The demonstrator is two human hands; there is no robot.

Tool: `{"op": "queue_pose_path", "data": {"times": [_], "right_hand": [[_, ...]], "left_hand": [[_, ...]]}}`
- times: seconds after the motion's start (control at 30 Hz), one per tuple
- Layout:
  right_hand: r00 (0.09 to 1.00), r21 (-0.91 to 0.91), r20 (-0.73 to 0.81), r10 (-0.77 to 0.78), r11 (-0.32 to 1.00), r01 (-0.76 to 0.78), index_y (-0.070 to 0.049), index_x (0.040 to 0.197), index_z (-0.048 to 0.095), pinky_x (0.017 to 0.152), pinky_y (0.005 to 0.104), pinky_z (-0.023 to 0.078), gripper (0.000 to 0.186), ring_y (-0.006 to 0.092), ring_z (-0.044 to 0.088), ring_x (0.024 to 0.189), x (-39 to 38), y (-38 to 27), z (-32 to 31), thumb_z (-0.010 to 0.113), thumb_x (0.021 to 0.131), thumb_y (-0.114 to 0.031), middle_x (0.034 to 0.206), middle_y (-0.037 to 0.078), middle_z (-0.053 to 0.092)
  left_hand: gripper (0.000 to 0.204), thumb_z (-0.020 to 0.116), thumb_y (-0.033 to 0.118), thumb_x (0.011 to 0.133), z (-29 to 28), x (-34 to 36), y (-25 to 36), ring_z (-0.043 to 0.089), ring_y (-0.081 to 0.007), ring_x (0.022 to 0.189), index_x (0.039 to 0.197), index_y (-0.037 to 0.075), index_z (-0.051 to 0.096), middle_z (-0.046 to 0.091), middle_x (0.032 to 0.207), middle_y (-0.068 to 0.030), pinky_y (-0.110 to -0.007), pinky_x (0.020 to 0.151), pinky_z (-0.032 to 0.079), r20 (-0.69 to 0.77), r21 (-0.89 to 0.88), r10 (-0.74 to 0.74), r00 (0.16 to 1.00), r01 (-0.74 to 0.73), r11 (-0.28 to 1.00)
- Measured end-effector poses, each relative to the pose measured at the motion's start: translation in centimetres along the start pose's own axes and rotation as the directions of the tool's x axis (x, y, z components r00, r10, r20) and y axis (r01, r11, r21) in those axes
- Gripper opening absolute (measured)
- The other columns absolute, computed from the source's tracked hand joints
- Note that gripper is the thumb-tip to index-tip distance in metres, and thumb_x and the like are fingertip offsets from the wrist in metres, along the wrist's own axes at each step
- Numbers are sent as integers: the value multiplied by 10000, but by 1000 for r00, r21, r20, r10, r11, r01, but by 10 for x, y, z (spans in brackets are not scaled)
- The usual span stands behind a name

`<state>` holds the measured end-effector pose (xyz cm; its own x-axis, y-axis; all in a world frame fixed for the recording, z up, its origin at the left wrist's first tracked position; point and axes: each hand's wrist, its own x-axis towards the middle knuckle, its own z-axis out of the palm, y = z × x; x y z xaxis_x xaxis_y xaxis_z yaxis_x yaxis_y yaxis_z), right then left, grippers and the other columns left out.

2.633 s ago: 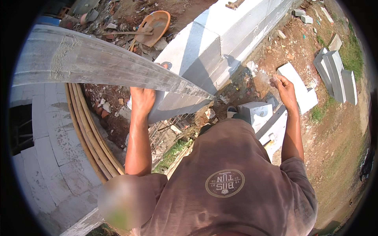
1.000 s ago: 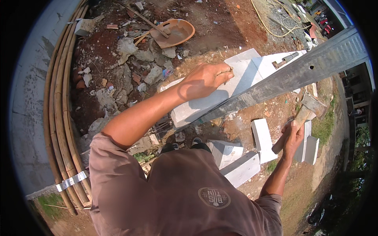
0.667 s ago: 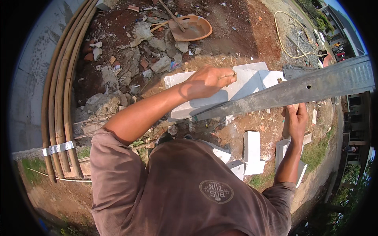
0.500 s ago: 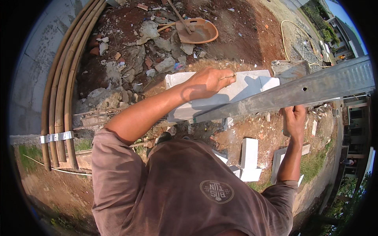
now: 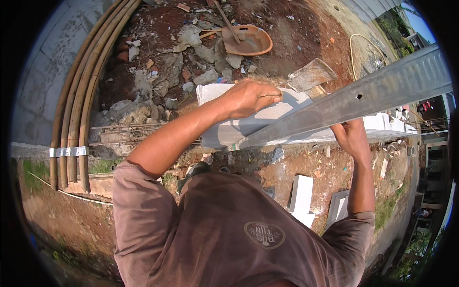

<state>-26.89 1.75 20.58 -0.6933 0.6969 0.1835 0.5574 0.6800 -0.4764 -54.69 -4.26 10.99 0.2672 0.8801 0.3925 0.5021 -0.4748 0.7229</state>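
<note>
My left hand [image 5: 248, 98] rests on top of a white masonry block [image 5: 253, 125] with its fingers curled shut; I see nothing in it. A long grey metal straightedge [image 5: 363, 95] runs from below that hand up to the right, across the row of white blocks. My right hand [image 5: 353, 137] shows just under the straightedge and is closed on the handle of a trowel [image 5: 311, 75], whose mortar-caked blade sticks out above the bar. The handle itself is mostly hidden behind the bar.
Rubble and broken blocks [image 5: 191, 57] lie on red earth beyond the wall, with an orange pan and a tool [image 5: 246, 40] in it. A bundle of bamboo poles [image 5: 76, 119] curves along the left. Loose white blocks [image 5: 301, 193] lie below. A rebar cage [image 5: 129, 134] lies at the wall's left.
The view has swung round. My left hand stayed on the white block and straightedge; my right hand with the trowel rose from beside the loose blocks to just under the bar.
</note>
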Motion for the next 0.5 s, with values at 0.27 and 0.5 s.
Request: {"op": "queue_pose_path", "data": {"times": [0.27,0.5], "right_hand": [[998,-136,25,-56,989,59,2,992,589,639,320,470,215,212,617,699,-3,9,8,647,825,-121,767,141,646],[986,-293,149,-70,949,112,0,990,586,615,370,477,238,259,619,654,-1,-3,9,659,838,-168,744,139,634]], "left_hand": [[251,554,250,923,-4,1,0,618,-325,866,983,18,630,651,920,-149,-393,743,479,55,26,-48,997,47,999],[222,585,202,897,-3,-1,-1,620,-311,900,1013,20,637,644,979,-147,-384,769,481,63,27,-83,995,82,996]]}}
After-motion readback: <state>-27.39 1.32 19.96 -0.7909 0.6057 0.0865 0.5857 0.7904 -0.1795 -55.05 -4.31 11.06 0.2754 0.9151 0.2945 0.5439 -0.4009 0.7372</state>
